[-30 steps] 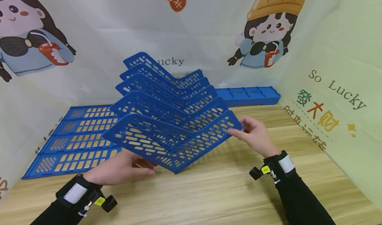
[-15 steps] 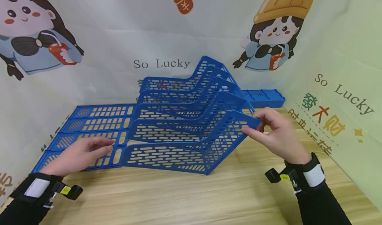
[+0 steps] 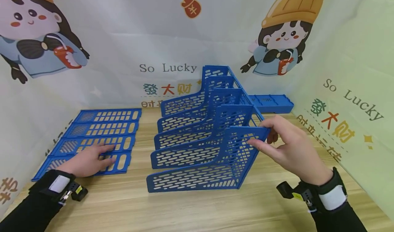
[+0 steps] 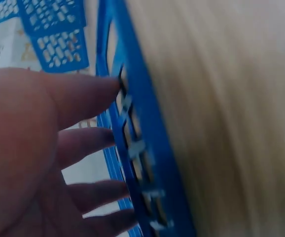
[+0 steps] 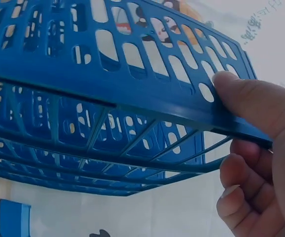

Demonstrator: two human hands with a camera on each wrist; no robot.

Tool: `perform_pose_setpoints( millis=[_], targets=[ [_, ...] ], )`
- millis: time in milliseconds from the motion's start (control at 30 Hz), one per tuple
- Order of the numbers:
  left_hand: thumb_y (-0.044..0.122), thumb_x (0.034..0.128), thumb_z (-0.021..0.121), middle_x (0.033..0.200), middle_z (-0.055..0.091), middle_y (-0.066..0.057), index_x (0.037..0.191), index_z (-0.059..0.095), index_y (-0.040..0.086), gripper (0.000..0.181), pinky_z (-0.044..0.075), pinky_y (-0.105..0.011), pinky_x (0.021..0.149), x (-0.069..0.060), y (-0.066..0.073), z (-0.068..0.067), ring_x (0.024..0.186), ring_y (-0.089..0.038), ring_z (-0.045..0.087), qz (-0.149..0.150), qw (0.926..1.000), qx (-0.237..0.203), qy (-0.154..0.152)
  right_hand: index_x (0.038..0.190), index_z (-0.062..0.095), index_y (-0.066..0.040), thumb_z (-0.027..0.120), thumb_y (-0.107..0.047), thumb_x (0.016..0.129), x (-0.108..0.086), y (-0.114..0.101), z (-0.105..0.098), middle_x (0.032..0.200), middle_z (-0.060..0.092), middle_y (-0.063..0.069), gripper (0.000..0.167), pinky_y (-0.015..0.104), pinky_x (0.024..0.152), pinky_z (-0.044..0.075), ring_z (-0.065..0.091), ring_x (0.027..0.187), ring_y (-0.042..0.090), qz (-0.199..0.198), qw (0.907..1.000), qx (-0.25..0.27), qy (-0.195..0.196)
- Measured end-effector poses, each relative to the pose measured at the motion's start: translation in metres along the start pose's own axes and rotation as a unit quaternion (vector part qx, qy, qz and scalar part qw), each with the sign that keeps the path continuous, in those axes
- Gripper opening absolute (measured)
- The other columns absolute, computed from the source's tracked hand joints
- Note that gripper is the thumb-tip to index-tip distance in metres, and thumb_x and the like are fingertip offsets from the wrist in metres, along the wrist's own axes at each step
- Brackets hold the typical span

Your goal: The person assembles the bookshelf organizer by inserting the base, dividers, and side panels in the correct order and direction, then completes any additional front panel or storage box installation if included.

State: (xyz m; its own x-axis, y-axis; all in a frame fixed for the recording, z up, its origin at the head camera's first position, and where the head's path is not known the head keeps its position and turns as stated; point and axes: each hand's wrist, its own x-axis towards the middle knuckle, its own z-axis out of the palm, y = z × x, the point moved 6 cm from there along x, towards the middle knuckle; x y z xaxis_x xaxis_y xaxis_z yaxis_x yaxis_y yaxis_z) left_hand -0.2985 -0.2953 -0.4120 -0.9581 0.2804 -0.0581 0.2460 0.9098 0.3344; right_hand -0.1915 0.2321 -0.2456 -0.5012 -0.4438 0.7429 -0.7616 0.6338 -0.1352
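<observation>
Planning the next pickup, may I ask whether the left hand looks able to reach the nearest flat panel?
Probably yes: the left hand is over the nearest flat panel, and the rack leaves it uncovered.

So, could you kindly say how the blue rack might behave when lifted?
The blue rack is probably light for its size, as its thin dividers are heavily perforated. It seems fairly stiff, since those dividers look flat. Its smooth surface could be slippery.

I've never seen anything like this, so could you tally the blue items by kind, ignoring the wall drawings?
Five-walled rack: 1
Flat panels: 4
Long block at the back (possibly a stack): 1
Total: 6
</observation>
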Motion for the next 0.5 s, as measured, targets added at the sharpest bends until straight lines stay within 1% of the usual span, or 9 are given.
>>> perform_pose_setpoints(
  millis=[67, 200, 300, 400, 500],
  targets=[
    [0.032, 0.1096, 0.067, 0.160, 0.035, -0.053, 0.158, 0.053, -0.005, 0.062, 0.037, -0.085, 0.112, 0.000, 0.005, 0.005, 0.146, -0.075, 0.034, 0.004, 0.9998, 0.017, -0.004, 0.113, 0.068, -0.003, 0.057, -0.063, 0.107, -0.002, 0.000, -0.002, 0.094, 0.066, -0.001, 0.062, 0.012, 0.068, 0.044, 0.055, 0.076, 0.006, -0.004, 0.9999, -0.010, 0.002],
    [0.031, 0.1091, 0.068, 0.156, 0.036, -0.056, 0.156, 0.057, -0.002, 0.058, 0.041, -0.085, 0.108, -0.004, 0.021, 0.009, 0.142, -0.076, 0.039, 0.020, 0.9991, 0.037, -0.006, 0.114, 0.068, -0.002, 0.056, -0.063, 0.107, -0.006, 0.002, -0.008, 0.095, 0.065, -0.001, 0.063, 0.011, 0.070, 0.044, 0.054, 0.078, 0.006, -0.002, 0.9996, -0.027, -0.003],
    [0.033, 0.1082, 0.069, 0.153, 0.041, -0.056, 0.155, 0.059, -0.001, 0.059, 0.044, -0.084, 0.107, -0.007, 0.037, 0.012, 0.140, -0.075, 0.044, 0.038, 0.9979, 0.052, -0.010, 0.115, 0.069, -0.003, 0.056, -0.064, 0.106, -0.010, 0.004, -0.012, 0.095, 0.066, -0.001, 0.063, 0.012, 0.069, 0.044, 0.054, 0.080, 0.006, 0.003, 0.9994, -0.034, -0.003],
    [0.036, 0.1071, 0.070, 0.151, 0.046, -0.054, 0.155, 0.061, 0.002, 0.059, 0.043, -0.084, 0.107, -0.011, 0.054, 0.016, 0.138, -0.073, 0.048, 0.053, 0.9961, 0.069, -0.013, 0.115, 0.070, -0.002, 0.057, -0.065, 0.106, -0.014, 0.008, -0.017, 0.095, 0.066, -0.001, 0.065, 0.013, 0.068, 0.042, 0.053, 0.080, 0.005, 0.009, 0.9994, -0.034, 0.005],
    [0.041, 0.1059, 0.071, 0.152, 0.048, -0.050, 0.156, 0.061, 0.006, 0.062, 0.042, -0.086, 0.108, -0.015, 0.071, 0.022, 0.137, -0.073, 0.050, 0.060, 0.9948, 0.081, -0.018, 0.115, 0.070, -0.002, 0.058, -0.067, 0.104, -0.019, 0.012, -0.022, 0.091, 0.062, -0.003, 0.066, 0.015, 0.066, 0.040, 0.050, 0.081, 0.004, 0.017, 0.9992, -0.033, 0.013]
  ],
)
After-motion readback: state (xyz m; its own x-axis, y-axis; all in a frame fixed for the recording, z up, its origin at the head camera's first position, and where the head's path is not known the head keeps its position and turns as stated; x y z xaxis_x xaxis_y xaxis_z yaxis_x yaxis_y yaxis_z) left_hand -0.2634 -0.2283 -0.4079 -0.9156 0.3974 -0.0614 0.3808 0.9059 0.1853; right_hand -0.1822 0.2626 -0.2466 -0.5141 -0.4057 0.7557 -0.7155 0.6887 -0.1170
